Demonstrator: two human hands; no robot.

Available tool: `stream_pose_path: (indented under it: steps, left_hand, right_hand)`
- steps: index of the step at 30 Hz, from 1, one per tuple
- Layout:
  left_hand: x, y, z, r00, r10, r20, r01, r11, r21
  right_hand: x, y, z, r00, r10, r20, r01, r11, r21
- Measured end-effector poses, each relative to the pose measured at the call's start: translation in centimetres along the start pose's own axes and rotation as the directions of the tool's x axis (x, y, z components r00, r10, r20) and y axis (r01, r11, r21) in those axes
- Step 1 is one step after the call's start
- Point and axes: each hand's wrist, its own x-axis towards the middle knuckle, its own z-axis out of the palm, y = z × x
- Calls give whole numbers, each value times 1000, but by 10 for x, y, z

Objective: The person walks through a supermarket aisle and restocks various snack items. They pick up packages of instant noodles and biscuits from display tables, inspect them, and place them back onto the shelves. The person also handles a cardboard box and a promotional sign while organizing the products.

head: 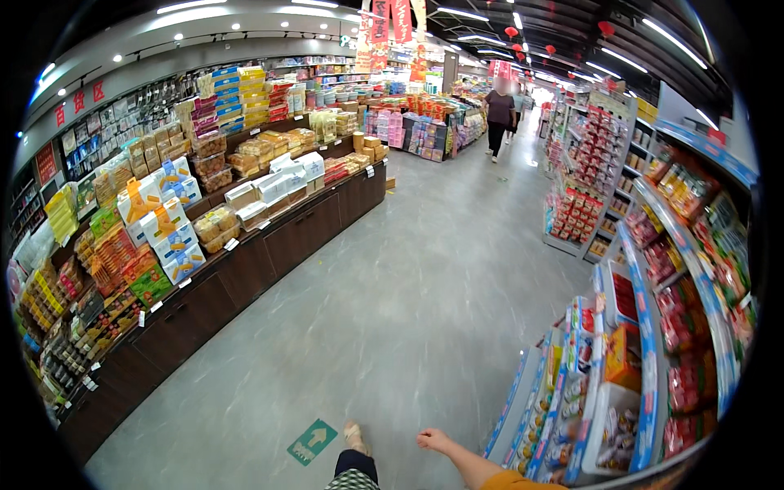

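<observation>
My right hand (432, 439) hangs low over the grey floor (380, 349), at the end of a bare forearm and an orange sleeve. Its fingers are loosely curled together, and I see nothing held in them. To its right are the tiered shelves (520, 398) of packaged snacks, apart from the hand. My left hand is out of view. One foot in a light-coloured shoe (353, 433) steps forward beside a green floor sign (312, 441) with a white arrow.
A long dark wooden display counter (245, 278) runs along the left, stacked with boxed and bagged baked goods (174, 226). Two people (500, 113) are farther up the aisle. A rack of red packets (576, 214) stands at the right. Red banners (392, 24) hang overhead.
</observation>
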Motion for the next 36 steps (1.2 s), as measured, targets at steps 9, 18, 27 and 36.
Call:
stream_pose_path:
  steps: [9, 18, 27, 36]
  left_hand:
    - [126, 268, 5, 994, -12, -106, -8, 982, -186]
    - [75, 832, 188, 508, 844, 170, -861, 492, 131]
    - [140, 948, 258, 685, 673, 280, -705, 515, 488]
    - [197, 951, 266, 1000, 6, -5, -5, 984, 176]
  right_hand:
    - [103, 43, -157, 910, 347, -226, -368, 928, -56]
    - [164, -72, -214, 805, 465, -368, -471, 879, 79]
    - [357, -138, -341, 782, 531, -327, -564, 826, -9]
    - [690, -435, -552, 878, 9, -478, 28, 997, 71]
